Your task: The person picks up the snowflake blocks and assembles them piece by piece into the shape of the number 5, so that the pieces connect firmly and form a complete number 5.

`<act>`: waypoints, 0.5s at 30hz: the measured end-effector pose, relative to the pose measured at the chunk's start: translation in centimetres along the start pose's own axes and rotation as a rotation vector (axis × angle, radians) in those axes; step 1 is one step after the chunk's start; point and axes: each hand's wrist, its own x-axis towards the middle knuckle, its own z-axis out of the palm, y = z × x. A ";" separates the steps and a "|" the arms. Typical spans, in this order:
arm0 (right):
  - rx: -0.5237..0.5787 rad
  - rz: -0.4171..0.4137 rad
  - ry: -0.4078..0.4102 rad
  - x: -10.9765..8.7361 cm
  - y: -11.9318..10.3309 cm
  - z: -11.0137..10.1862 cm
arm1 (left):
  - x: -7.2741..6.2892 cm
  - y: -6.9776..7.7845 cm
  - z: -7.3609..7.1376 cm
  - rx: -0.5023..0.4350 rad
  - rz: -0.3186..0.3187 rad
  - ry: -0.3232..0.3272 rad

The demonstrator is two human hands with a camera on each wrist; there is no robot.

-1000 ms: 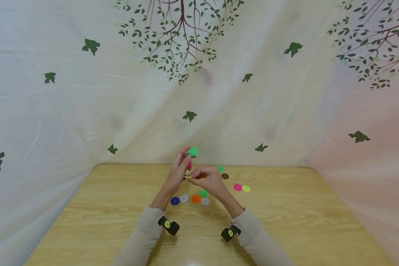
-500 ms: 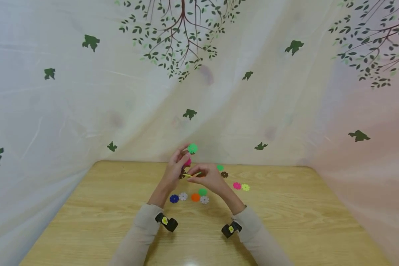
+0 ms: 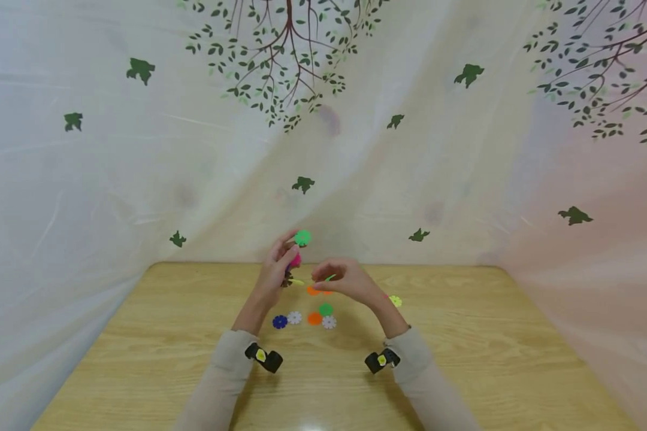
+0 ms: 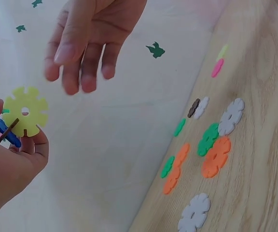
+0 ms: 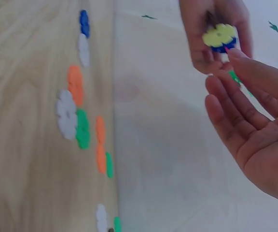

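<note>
My left hand (image 3: 269, 276) holds a small cluster of interlocking flower-shaped plastic discs above the table. At its top is a green disc (image 3: 303, 237), with a pink disc (image 3: 295, 260) lower down. A blue disc (image 4: 6, 130), a brown disc (image 4: 14, 124) seen edge-on and a yellow disc (image 4: 38, 112) show in the left wrist view. The yellow disc is slotted onto the cluster and juts toward my right hand (image 3: 353, 282). That hand hovers to the right, apart from the cluster, its fingers loosely bent around nothing. My left fingers hide part of the cluster.
Loose discs lie on the wooden table (image 3: 463, 359): blue (image 3: 280, 322), white (image 3: 294, 317), orange (image 3: 315, 319), green (image 3: 326, 309) and another white (image 3: 329, 322). Two more orange discs (image 4: 181, 155) lie farther back. A yellow loose disc (image 3: 396, 301) is beside my right forearm. A printed curtain (image 3: 356, 179) stands behind.
My right hand has let go of the yellow disc and drawn away to the right. The disc stays on the cluster, which my left hand has moved slightly left.
</note>
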 end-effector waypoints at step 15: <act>-0.253 0.082 -0.326 -1.7 2.0 -1.9 | 0.3 0.1 -0.5 0.001 0.020 0.001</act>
